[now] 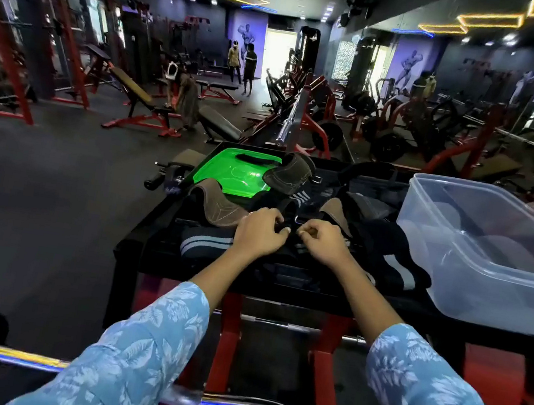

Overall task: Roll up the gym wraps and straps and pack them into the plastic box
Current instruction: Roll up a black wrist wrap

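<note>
Green plastic lid [229, 169] at the far left of the black table [135, 238], a brown leather grip pad [219, 207] overlapping its near edge. Striped black wrap [205, 243] lies flat just left of the left hand [259, 235].

Centre: both hands meet over a black strap [284, 229] in the heap of wraps. Left hand's fingers [273, 219] curled and pinching the strap; right hand [322, 243] likewise, fingers [305, 236] bent in on the same piece. Hands nearly touching. Strap runs roughly side to side between them, though dark cloth on dark cloth makes its full length hard to follow. More black wraps trail off to the right of the right hand.

Far right: clear plastic box [431, 206], open, on the table edge. No rolled wrap is visible inside it. Right hand is the nearer one to it; my guess is a finished roll goes rightward across the heap.
</note>
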Demonstrator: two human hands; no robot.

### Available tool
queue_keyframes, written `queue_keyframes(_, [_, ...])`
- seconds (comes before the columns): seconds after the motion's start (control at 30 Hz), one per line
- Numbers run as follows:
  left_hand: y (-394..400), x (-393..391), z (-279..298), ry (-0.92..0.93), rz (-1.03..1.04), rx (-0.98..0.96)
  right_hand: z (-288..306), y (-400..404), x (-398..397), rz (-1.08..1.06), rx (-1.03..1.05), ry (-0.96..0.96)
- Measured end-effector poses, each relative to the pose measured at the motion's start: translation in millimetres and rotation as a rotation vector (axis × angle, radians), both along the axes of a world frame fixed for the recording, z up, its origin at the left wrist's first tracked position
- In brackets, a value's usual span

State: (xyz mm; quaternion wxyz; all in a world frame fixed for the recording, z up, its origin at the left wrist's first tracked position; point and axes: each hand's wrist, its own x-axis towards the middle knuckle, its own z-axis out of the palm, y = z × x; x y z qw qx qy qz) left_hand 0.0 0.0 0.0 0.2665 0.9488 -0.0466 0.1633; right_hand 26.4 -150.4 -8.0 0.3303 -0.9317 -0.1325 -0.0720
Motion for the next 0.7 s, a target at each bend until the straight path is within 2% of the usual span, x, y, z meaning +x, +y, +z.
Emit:
queue_keyframes(0.13, [0.7,-2.0,-2.8,-0.063,0.025,0.047,2.0,2.3,-6.0,0.068,-0.071,-0.019])
queue_keyframes(0.27, [-0.8,-6.6,1.8,-0.183,-0.084,-0.182,7.0,6.1,-14.4,0.257,-0.005,-0.043])
queue_keyframes(0.4, [-7.0,-12.6,16.8,-0.243,-0.213,-0.413,16.2,7.4,-16.1,0.210,0.260,-0.106])
queue_keyframes(0.57, [2.2,-15.5,24.5,-0.205,-0.253,-0.275,34.0,-1.4,-19.0,0.121,0.577,-0.291])
queue_keyframes(0.7, [18.5,-17.7,26.4,-0.151,-0.239,-0.304,61.2,-11.2,-16.5,0.075,0.718,-0.241])
